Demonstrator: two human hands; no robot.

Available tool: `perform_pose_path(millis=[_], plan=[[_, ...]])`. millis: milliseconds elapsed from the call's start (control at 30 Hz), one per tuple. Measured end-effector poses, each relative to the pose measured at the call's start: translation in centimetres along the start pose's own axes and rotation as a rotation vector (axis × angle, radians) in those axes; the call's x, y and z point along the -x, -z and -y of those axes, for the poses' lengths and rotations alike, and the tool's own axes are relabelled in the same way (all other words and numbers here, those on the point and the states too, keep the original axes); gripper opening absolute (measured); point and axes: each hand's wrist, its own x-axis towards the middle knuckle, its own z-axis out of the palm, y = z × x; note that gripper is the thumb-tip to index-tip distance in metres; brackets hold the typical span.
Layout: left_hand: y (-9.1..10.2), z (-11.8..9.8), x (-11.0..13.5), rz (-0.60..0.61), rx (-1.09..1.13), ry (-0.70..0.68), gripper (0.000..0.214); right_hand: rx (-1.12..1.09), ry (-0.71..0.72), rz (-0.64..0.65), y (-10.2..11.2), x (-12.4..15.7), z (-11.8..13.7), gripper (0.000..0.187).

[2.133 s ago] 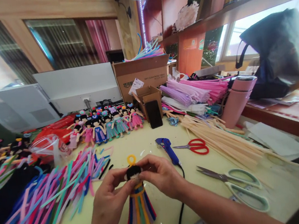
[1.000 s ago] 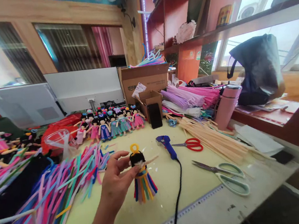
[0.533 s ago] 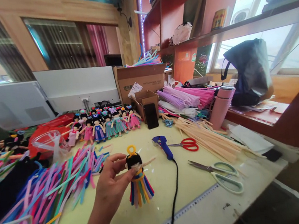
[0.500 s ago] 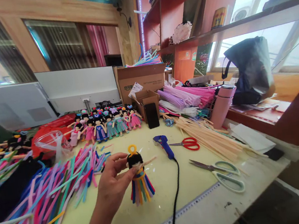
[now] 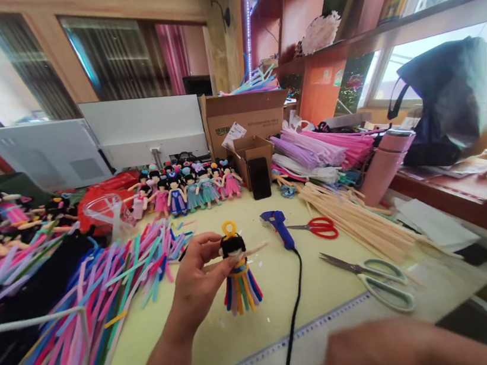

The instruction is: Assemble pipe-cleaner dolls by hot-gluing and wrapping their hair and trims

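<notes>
My left hand (image 5: 202, 275) pinches a small pipe-cleaner doll (image 5: 240, 284) by its upper body, holding it upright over the table. The doll has black hair, a yellow loop on top, one pale arm sticking out to the right and a skirt of multicoloured strips. At the bottom edge my right hand (image 5: 359, 350) is smeared by motion, its fingers not readable. It is nearest to the ruler (image 5: 316, 322) and the green-handled scissors (image 5: 373, 279). Right of the doll lie a blue glue gun (image 5: 280, 228) with a black cord and red-handled scissors (image 5: 323, 227).
Loose coloured pipe cleaners (image 5: 85, 311) cover the left side. Finished dolls (image 5: 190, 189) stand in rows at the back, beside a black phone (image 5: 260, 178) and a cardboard box (image 5: 243, 110). Beige pipe cleaners (image 5: 355, 215) and a pink flask (image 5: 387, 166) lie to the right.
My right hand has come into view at the bottom right. The camera view has shifted, so the scene sits further right. My left hand still holds the doll.
</notes>
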Motion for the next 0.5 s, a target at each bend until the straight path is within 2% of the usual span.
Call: perform_pose_path(millis=[33, 67, 100, 133, 200, 233, 300, 500], plan=[[0.0, 0.0, 0.0, 0.004, 0.004, 0.006, 0.039, -0.048, 0.058, 0.035, 2.5, -1.6, 0.9, 0.011], [0.0, 0.1, 0.0, 0.004, 0.006, 0.011, 0.04, -0.213, 0.102, 0.181, 4.8, -3.2, 1.8, 0.013], [0.0, 0.1, 0.0, 0.001, 0.007, 0.015, 0.04, -0.346, 0.086, 0.12, 6.7, -4.9, 2.6, 0.013], [0.0, 0.1, 0.0, -0.005, 0.006, 0.02, 0.041, -0.436, 0.084, -0.035, 8.2, -6.5, 3.2, 0.012], [0.1, 0.2, -0.1, -0.016, 0.0, 0.029, 0.042, -0.427, 0.099, -0.476, 9.5, -9.5, 3.7, 0.006], [0.1, 0.3, -0.1, -0.023, -0.005, 0.034, 0.042, -0.397, 0.104, -0.649, 9.5, -10.7, 3.6, 0.005], [0.1, 0.4, -0.2, -0.039, -0.013, 0.044, 0.042, -0.408, 0.122, -0.769, 8.8, -12.5, 2.8, 0.006], [-0.2, 0.8, -0.5, -0.043, -0.032, 0.077, 0.039, -0.362, 0.226, -0.799, 6.6, -13.4, 0.7, 0.02]])
